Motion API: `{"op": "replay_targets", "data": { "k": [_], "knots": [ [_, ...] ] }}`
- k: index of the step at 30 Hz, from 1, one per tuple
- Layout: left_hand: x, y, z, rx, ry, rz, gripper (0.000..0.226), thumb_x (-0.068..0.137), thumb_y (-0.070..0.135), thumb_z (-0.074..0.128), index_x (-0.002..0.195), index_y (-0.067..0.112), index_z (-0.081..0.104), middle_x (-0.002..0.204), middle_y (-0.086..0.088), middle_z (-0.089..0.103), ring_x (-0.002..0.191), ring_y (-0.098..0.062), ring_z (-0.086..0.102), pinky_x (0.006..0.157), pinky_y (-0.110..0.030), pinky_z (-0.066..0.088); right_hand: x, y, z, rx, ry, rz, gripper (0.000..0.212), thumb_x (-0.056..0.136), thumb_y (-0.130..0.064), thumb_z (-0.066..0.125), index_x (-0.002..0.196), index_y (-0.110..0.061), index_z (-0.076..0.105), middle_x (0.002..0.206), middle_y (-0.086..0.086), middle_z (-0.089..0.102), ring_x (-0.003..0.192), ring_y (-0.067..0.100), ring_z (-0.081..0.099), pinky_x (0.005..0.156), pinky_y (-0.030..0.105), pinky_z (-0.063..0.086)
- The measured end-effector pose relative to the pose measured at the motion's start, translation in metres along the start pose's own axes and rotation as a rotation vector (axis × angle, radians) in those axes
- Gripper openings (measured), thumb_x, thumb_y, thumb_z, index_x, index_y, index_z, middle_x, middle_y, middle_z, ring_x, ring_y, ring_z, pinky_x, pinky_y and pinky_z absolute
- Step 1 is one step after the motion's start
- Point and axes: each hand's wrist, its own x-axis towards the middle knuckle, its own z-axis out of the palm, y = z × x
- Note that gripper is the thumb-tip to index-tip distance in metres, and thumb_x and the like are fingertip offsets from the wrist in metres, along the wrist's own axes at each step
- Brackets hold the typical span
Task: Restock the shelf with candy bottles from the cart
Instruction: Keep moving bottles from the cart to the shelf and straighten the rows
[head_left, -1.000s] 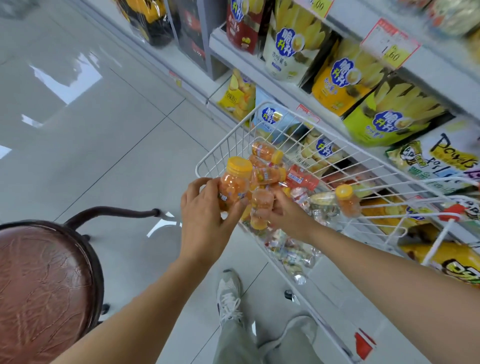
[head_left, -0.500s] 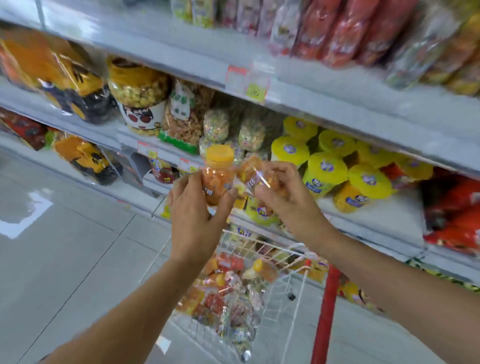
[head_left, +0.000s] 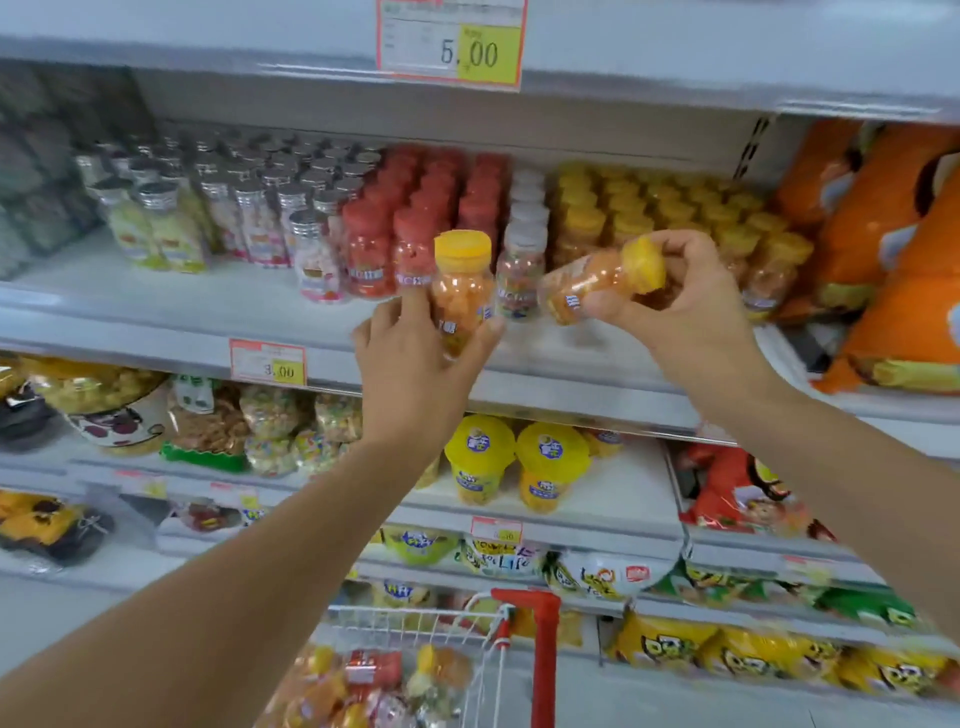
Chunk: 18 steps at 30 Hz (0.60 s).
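Since a second ago I have lifted both bottles out of the cart (head_left: 415, 621) and up to the candy shelf (head_left: 156, 332), and my view has swung up with them. My left hand (head_left: 415, 364) wraps the lower half of one orange bottle (head_left: 462, 291), which stands upright with its yellow cap on top, just in front of the red-capped bottles (head_left: 395, 228) and the white-capped column (head_left: 524, 244). My right hand (head_left: 691, 306) pinches the second orange bottle (head_left: 592, 283) at its neck and cap. Its long axis lies almost level, cap to the right and base pointing left toward the one in my left hand, near it but apart. The yellow-capped rows (head_left: 675, 218) where these belong stand farther back and to the right, so my right hand is the nearer. I judge that bottle needs turning upright first. Bare shelf shows along the near lip, just below my right hand. The orange bags (head_left: 883, 291) close off the far right.
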Motion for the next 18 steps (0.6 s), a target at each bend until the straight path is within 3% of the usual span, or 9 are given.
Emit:
{"op": "replay_targets", "data": {
  "k": [6,10,13,16,18],
  "knots": [
    [0.016,0.005,0.029,0.019,-0.034,0.003,0.043,0.087,0.052,0.059,0.098,0.011,0.052,0.090,0.002,0.054,0.097,-0.024,0.047,0.094,-0.038,0.028,0.029,0.036,-0.004,-0.119,-0.017,-0.027,0.053,0.071,-0.009,0.083,0.115,-0.014,0.055,0.101,-0.004,0.063,0.094,0.010,0.059,0.082,0.016,0.047],
    [0.021,0.006,0.037,-0.037,-0.054,-0.005,0.041,0.088,0.052,0.058,0.097,0.012,0.050,0.090,0.001,0.064,0.088,-0.022,0.052,0.095,-0.041,0.031,0.038,0.045,0.004,-0.127,-0.033,-0.088,0.062,0.072,-0.010,0.083,0.124,-0.011,0.050,0.098,-0.012,0.061,0.087,-0.002,0.060,0.083,0.021,0.050],
    [0.023,0.006,0.040,-0.052,-0.053,-0.022,0.041,0.089,0.051,0.058,0.097,0.012,0.049,0.081,0.002,0.063,0.080,-0.020,0.052,0.093,-0.040,0.032,0.037,0.047,0.011,-0.180,-0.040,-0.111,0.067,0.072,-0.018,0.084,0.126,-0.009,0.044,0.098,-0.009,0.061,0.087,0.006,0.061,0.081,0.028,0.052],
    [0.023,0.004,0.042,-0.052,-0.048,-0.018,0.040,0.089,0.051,0.056,0.098,0.013,0.048,0.066,0.009,0.052,0.071,-0.002,0.042,0.092,-0.042,0.035,0.028,0.047,0.007,-0.281,-0.015,-0.096,0.057,0.073,-0.025,0.083,0.113,-0.012,0.045,0.096,-0.010,0.058,0.088,0.009,0.061,0.076,0.028,0.049],
    [0.023,0.002,0.043,-0.049,-0.054,-0.020,0.041,0.090,0.051,0.055,0.099,0.012,0.049,0.065,0.009,0.051,0.071,0.003,0.039,0.093,-0.042,0.034,0.019,0.047,-0.002,-0.307,-0.038,-0.125,0.040,0.077,-0.027,0.079,0.100,-0.014,0.049,0.092,-0.008,0.060,0.086,0.005,0.060,0.070,0.018,0.044]
  ]
}}
